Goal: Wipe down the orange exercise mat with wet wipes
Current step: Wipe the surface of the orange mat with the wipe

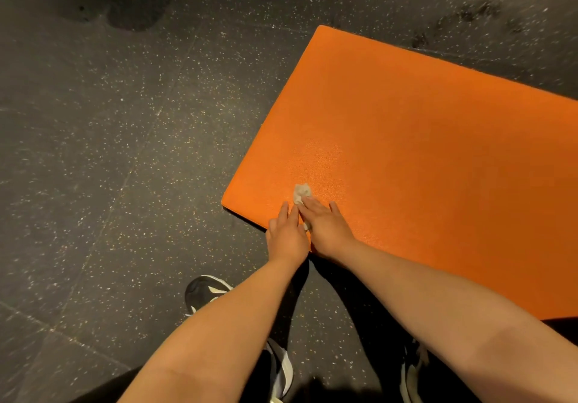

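Pressing down on a crumpled, pale wet wipe (pixel 301 192) with the right hand (pixel 327 232): palm flat, fingers (pixel 312 206) straight and close together, the little one slightly apart. No curl round the wipe, no pinch, just flat pressure from above. A wad of it poking out ahead of the fingertips, a small scrap showing at the thumb side, in the gap between the two hands.

Right beside it, touching along the inner edge, the left hand (pixel 287 235), also laid flat with straight, nearly closed fingers on the near edge. Holding nothing, only resting there; thumb tip hard to make out against the rim.

Both on the near left corner of the orange exercise mat (pixel 422 152), lying flat on the dark speckled floor (pixel 109 158) and running off to the right out of view.

Below the bare forearms, a black-and-white left shoe (pixel 205 290) on the floor just short of the mat, and part of a right shoe (pixel 413 371) at the bottom edge.
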### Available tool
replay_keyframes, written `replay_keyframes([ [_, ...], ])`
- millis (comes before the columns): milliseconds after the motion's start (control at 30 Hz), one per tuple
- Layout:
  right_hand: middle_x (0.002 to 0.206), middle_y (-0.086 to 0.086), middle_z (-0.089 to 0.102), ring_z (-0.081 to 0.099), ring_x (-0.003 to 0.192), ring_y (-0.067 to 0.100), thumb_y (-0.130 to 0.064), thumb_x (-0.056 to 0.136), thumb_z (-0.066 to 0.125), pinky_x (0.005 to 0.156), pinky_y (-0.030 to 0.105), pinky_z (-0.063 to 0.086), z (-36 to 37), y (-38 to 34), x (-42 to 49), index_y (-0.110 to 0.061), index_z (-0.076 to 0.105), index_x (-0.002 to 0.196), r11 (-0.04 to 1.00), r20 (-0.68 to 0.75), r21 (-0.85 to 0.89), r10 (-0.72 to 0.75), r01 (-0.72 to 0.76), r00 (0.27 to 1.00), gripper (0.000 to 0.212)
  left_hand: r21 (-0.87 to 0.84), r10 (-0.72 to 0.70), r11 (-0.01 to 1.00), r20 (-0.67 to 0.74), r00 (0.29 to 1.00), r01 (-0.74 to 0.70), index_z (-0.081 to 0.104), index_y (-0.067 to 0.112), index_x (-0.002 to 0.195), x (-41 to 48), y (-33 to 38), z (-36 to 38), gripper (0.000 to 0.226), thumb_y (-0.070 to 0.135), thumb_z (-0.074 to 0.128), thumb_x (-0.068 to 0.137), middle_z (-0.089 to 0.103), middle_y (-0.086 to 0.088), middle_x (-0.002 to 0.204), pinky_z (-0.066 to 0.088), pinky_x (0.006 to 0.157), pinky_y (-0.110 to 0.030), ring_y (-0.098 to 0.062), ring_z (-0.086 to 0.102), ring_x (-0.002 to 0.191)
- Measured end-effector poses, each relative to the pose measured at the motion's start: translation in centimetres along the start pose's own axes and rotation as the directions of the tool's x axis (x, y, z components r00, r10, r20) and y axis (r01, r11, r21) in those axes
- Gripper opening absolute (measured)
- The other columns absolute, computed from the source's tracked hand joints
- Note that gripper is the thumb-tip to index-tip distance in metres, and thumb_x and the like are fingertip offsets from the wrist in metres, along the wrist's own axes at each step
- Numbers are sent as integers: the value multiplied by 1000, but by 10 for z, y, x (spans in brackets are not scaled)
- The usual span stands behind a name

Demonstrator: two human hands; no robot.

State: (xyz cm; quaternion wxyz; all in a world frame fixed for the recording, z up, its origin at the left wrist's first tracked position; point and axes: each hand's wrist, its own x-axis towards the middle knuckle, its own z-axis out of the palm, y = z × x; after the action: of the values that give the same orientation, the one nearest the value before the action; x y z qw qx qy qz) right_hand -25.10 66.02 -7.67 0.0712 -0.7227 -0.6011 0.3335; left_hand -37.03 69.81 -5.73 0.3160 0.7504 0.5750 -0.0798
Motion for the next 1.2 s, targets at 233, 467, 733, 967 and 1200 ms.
replay_keyframes([
  [233, 170, 3, 0, -7, 156, 16, -5, 99, 45, 124, 45, -7, -5, 5, 7, -17, 9, 163, 975, -123, 17, 221, -220, 968, 74, 15, -33, 999, -45, 998, 34, 22, 24, 158, -3, 3, 7, 56, 23, 39, 104, 7, 3, 168, 21, 112, -36, -24, 30, 130],
  [467, 170, -3, 7, -5, 156, 13, -4, 100, 44, 123, 44, -9, 0, 15, 5, -24, 21, 162, 999, -76, -47, 13, -17, 997, 69, 21, -42, 999, -76, 996, 43, 27, 27, 156, 2, 1, 9, 53, 23, 39, 104, 14, 3, 166, 21, 111, -39, -25, 30, 133],
  [733, 168, -1, 17, 3, 156, 12, -11, 104, 40, 125, 38, -6, -6, 6, 0, -21, 26, 160, 987, -159, 113, 127, -110, 979, 58, 10, -38, 999, -49, 998, 39, 27, 30, 156, 21, 24, 5, 62, 22, 43, 97, 11, -2, 167, 10, 121, -45, -29, 14, 147],
  [967, 169, 1, 13, 1, 156, 16, 2, 94, 47, 124, 43, -4, -22, 50, 1, -21, 22, 161, 985, -201, 11, 172, -174, 964, 75, 62, 22, 998, 10, 1000, -22, 13, 29, 160, 19, 12, 10, 60, 23, 35, 105, -4, 4, 169, 7, 122, -41, -25, 6, 150],
  [1200, 169, 6, 15, 6, 156, 18, -3, 99, 45, 124, 37, -2, 3, 12, 9, -18, 24, 160, 999, -125, 45, 3, 3, 992, 66, -251, -65, 966, -22, 998, 57, 26, 24, 158, 23, 14, 7, 63, 5, 38, 98, 15, 7, 167, 8, 124, -36, -19, 12, 150],
])
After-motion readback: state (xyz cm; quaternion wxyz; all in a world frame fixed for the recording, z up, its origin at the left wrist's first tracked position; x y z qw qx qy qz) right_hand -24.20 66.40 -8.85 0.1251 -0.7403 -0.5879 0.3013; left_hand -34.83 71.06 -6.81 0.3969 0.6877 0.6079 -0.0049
